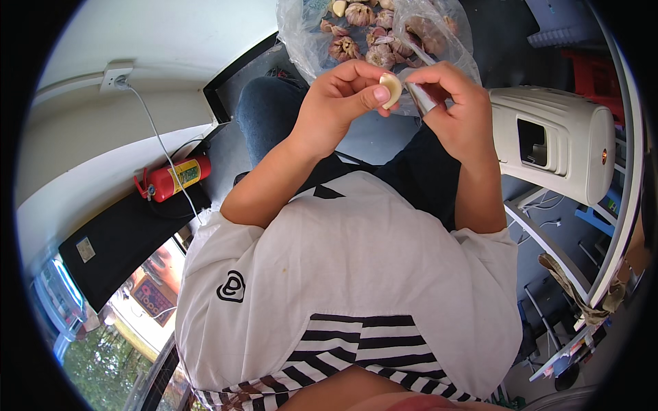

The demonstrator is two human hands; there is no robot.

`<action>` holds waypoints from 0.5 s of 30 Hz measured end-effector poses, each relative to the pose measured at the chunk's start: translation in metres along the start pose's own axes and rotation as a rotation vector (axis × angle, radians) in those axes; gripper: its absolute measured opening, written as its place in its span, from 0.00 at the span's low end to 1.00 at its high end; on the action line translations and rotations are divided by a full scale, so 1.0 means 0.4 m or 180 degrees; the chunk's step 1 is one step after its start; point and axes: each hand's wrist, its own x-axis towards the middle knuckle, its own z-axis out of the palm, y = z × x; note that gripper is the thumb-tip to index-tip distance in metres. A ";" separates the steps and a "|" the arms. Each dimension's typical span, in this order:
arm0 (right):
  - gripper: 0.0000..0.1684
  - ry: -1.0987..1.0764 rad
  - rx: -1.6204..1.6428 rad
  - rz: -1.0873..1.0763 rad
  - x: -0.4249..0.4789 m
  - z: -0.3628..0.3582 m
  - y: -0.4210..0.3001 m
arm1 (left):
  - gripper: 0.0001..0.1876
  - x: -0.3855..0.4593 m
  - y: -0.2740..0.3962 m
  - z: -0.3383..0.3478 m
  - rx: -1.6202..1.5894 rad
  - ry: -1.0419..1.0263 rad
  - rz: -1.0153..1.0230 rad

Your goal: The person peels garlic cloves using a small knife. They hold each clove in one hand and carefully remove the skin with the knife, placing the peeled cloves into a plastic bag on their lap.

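Observation:
Between the thumb and fingers of my left hand [343,103] is a pale peeled garlic clove [390,91], held up at the top centre. Just right of it, my right hand [455,108] grips a small knife [420,98], whose shiny metal blade shows; its handle is hidden in the palm. The blade is close to the clove, and whether they touch is unclear. Beyond both hands, a clear plastic bag [298,38] lies spread under several garlic bulbs [380,55], with loose skins among them. One peeled clove [339,8] rests near the bag's far side.
A cream plastic appliance or box [560,138] stands at the right, above a white frame [550,246] and loose cables. On the left are a red fire extinguisher [175,179], a black panel [118,246], and a grey cord [157,133] plugged into a wall socket [117,77].

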 end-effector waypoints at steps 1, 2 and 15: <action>0.14 0.0051 -0.0013 0.0025 0.001 -0.001 0.003 | 0.11 -0.002 0.002 0.001 -0.0087 -0.0042 -0.0073; 0.13 0.0100 -0.0017 0.0025 0.003 -0.003 0.005 | 0.12 -0.003 0.003 0.001 -0.0174 -0.0084 -0.0146; 0.12 0.0307 -0.0267 0.0179 0.015 -0.007 0.058 | 0.14 0.005 0.008 -0.021 -0.0813 -0.0434 -0.0600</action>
